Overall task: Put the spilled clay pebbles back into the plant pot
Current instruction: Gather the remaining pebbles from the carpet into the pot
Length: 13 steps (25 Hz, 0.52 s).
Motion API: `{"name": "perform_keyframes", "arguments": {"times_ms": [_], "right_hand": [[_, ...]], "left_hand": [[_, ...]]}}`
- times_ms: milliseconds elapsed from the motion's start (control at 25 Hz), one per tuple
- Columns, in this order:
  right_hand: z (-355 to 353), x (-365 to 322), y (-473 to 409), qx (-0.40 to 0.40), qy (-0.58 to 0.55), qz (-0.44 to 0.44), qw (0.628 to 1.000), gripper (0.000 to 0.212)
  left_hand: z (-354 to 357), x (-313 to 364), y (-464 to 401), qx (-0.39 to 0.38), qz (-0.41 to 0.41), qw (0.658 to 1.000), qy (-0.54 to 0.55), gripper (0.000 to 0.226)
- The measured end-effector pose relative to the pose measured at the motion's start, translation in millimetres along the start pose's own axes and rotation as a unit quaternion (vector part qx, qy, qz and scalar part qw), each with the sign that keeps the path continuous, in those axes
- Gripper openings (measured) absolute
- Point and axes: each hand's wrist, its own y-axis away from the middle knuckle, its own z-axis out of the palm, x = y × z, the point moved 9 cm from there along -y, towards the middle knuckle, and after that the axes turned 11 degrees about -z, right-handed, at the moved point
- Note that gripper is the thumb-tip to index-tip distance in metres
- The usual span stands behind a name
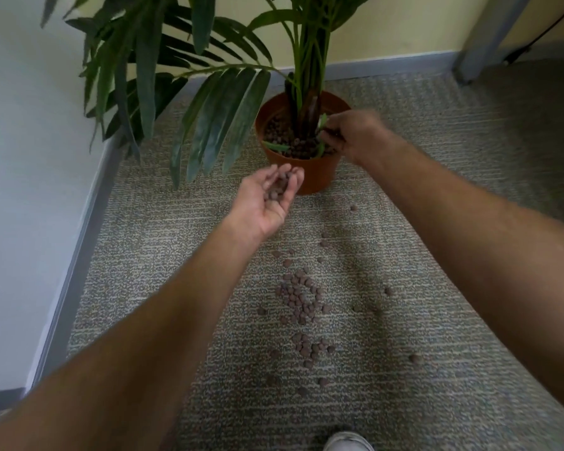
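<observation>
A terracotta-coloured plant pot (306, 170) stands on the grey patterned carpet (437, 157) in the corner of the room, close to the grey skirting board (388, 65). A leafy palm (215, 92) grows out of it, and its soil surface is covered with brown clay pebbles (293, 143).

The person's left hand (267, 203) is held palm up just in front of the pot, near its front wall. Its fingers (290, 182) are gently cupped, a little apart, and cradle a small heap of pebbles (277, 190) in the hollow of the palm.

The right hand (352, 135) reaches over the pot's right rim, above the pebbles inside. It is blurred, and its fingers (331, 133) are bent and bunched together at the tips beside a small green leaf; whether they pinch any pebbles, I cannot tell.

On the carpet between the two forearms lies the spill: a dense cluster of pebbles (302, 301), a second smaller patch (310, 346) nearer the person, and loose single ones scattered around, some up toward the pot. At the bottom edge the toe of a white shoe (347, 442) shows.
</observation>
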Motion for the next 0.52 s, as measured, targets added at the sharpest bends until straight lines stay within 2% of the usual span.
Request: {"name": "perform_keyframes", "arguments": {"times_ms": [160,280,360,400,480,520], "right_hand": [[2.9,-7.1,-3.8,-0.065,0.115,-0.009,0.991,0.02],[-26.7,-13.4,0.1,-0.019,0.056,-0.026,0.998,0.014],[-52.8,-5.8,5.8,0.011,-0.008,-0.027,1.0,0.017],[-65.8,3.4,10.8,0.018,-0.003,-0.029,0.999,0.02],[-87.3,29.1,21.9,0.012,0.104,-0.029,0.994,0.023],[-93.9,45.8,25.9,-0.017,0.211,-0.031,0.977,0.018]], "left_hand": [[35.4,20.7,-12.0,0.006,0.017,1.0,-0.001,0.022],[48.8,34.5,-25.5,0.047,0.03,0.998,0.001,0.024],[56.9,40.0,-32.7,0.069,0.039,0.997,-0.024,0.026],[60.3,42.6,-34.5,0.077,0.045,0.995,-0.044,0.025],[70.9,43.1,-33.7,0.079,0.047,0.991,-0.094,0.025],[75.6,41.9,-33.1,0.069,0.044,0.989,-0.12,0.026]]}}
